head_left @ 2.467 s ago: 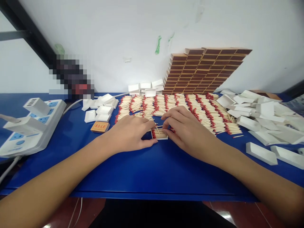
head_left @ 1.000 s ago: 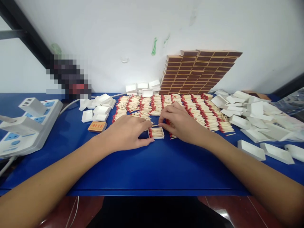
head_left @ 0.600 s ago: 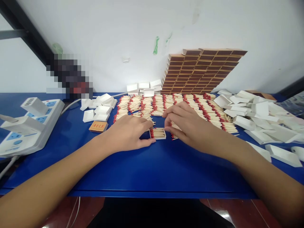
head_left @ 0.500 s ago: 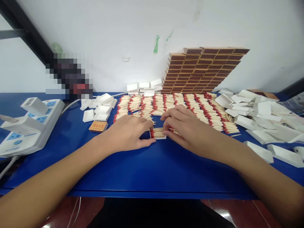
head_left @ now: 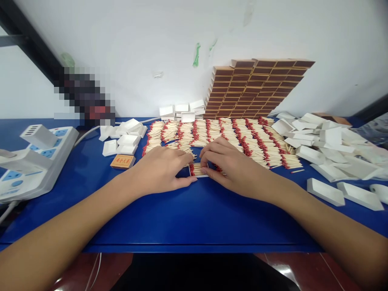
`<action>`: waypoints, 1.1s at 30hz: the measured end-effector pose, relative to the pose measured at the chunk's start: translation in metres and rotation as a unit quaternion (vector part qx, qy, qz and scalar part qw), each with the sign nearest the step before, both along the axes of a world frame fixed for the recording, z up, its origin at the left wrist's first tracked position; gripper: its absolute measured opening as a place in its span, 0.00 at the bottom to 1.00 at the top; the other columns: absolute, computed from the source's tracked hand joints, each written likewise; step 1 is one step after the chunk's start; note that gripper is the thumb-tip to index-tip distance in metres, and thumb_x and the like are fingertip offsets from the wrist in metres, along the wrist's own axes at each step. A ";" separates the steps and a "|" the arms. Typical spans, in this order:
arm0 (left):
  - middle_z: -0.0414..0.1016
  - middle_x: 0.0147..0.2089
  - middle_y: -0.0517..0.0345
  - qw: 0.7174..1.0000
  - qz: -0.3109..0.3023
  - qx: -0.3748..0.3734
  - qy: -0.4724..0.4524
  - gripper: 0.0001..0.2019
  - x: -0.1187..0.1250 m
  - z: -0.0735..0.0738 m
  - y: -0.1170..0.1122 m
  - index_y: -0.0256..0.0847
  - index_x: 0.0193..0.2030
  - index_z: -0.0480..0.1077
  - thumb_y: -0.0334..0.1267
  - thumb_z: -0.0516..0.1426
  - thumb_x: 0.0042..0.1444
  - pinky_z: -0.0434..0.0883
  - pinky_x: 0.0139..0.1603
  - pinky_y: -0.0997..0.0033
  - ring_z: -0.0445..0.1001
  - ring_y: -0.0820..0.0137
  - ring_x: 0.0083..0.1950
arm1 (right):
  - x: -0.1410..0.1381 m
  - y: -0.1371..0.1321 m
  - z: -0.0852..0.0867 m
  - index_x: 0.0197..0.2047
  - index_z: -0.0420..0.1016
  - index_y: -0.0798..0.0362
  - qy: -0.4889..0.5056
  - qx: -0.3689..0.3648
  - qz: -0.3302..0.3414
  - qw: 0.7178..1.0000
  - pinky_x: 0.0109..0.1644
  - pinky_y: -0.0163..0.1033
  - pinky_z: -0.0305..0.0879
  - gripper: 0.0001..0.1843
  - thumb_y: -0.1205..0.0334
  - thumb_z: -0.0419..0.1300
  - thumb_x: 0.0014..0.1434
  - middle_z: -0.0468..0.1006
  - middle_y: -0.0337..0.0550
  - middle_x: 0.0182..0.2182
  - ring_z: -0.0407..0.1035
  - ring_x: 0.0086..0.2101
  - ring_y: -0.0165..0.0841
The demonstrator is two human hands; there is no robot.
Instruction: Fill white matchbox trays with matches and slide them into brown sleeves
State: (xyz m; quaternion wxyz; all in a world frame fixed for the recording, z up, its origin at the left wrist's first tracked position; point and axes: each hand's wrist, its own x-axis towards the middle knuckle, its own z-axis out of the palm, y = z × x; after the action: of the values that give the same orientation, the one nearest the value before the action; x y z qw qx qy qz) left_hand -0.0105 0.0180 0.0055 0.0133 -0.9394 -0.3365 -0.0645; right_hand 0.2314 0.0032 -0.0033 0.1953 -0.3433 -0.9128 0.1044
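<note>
A small white matchbox tray (head_left: 201, 176) lies on the blue table between my hands, filled with red-headed matches (head_left: 197, 169). My left hand (head_left: 162, 169) closes round its left end, with the thumb along the near side and the fingers over the far side. At the right end my right hand (head_left: 232, 167) has its fingers curled and its thumb low, the fingertips on the tray and its matches. Some red match heads show beneath the right palm. Behind both hands spread rows of loose matches (head_left: 254, 139). A closed orange matchbox (head_left: 123, 161) rests left of my left wrist.
Brown-sided matchboxes (head_left: 251, 87) stand in a tall stack against the wall. Empty white trays (head_left: 330, 145) are heaped at the right, with smaller groups at the left (head_left: 129, 139) and back (head_left: 182, 109). A power strip (head_left: 57, 161) with plugs occupies the left side.
My right hand has shifted slightly left, further over the tray's right end. The left hand stays at the tray's left end. The whole view has moved a little.
</note>
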 end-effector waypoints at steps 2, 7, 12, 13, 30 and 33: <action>0.83 0.41 0.59 1.000 -0.001 -0.001 0.002 0.15 0.000 0.000 0.000 0.42 0.48 0.76 0.51 0.59 0.67 0.63 0.34 0.64 0.81 0.62 0.39 | 0.000 0.001 -0.001 0.41 0.74 0.51 0.010 0.004 0.002 1.000 0.54 0.49 0.65 0.09 0.63 0.55 0.73 0.76 0.49 0.43 0.66 0.48 0.42; 0.83 0.41 0.57 1.000 0.003 -0.008 0.007 0.16 0.001 0.000 0.000 0.41 0.49 0.77 0.52 0.59 0.67 0.64 0.34 0.64 0.81 0.61 0.40 | 0.001 0.003 -0.002 0.43 0.76 0.50 0.022 -0.003 0.015 1.000 0.54 0.48 0.65 0.09 0.60 0.55 0.74 0.77 0.49 0.45 0.66 0.48 0.42; 0.84 0.43 0.57 1.000 0.006 -0.003 0.005 0.16 0.001 0.001 0.000 0.43 0.51 0.77 0.51 0.59 0.67 0.66 0.35 0.64 0.82 0.61 0.41 | 0.008 0.018 -0.010 0.46 0.76 0.50 0.030 0.073 -0.053 0.995 0.55 0.53 0.63 0.10 0.61 0.54 0.73 0.78 0.50 0.43 0.65 0.49 0.45; 0.84 0.43 0.57 1.000 0.006 -0.003 0.007 0.16 0.001 0.000 -0.001 0.43 0.51 0.77 0.51 0.59 0.67 0.66 0.36 0.64 0.82 0.61 0.41 | 0.010 0.021 -0.012 0.48 0.77 0.50 0.026 0.094 -0.066 0.993 0.56 0.55 0.62 0.10 0.61 0.54 0.73 0.78 0.52 0.45 0.64 0.50 0.46; 0.84 0.44 0.55 1.000 0.009 -0.014 0.016 0.17 0.001 0.004 -0.002 0.41 0.51 0.77 0.51 0.58 0.67 0.67 0.36 0.63 0.82 0.59 0.42 | 0.005 0.036 -0.023 0.49 0.79 0.51 -0.019 0.137 -0.086 0.987 0.55 0.56 0.64 0.11 0.64 0.55 0.72 0.77 0.54 0.48 0.64 0.51 0.49; 0.84 0.43 0.55 1.000 0.012 -0.014 0.015 0.16 0.001 0.003 -0.002 0.41 0.51 0.77 0.51 0.59 0.67 0.67 0.36 0.64 0.82 0.60 0.42 | 0.004 0.037 -0.024 0.43 0.79 0.50 -0.009 0.133 -0.082 0.988 0.52 0.54 0.64 0.10 0.66 0.55 0.71 0.77 0.52 0.44 0.64 0.49 0.47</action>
State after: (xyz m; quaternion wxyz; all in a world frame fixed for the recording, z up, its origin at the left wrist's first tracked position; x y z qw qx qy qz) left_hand -0.0092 0.0161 0.0090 0.0063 -0.9364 -0.3480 -0.0458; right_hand 0.2350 0.0402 -0.0274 0.2386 -0.3892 -0.8889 -0.0371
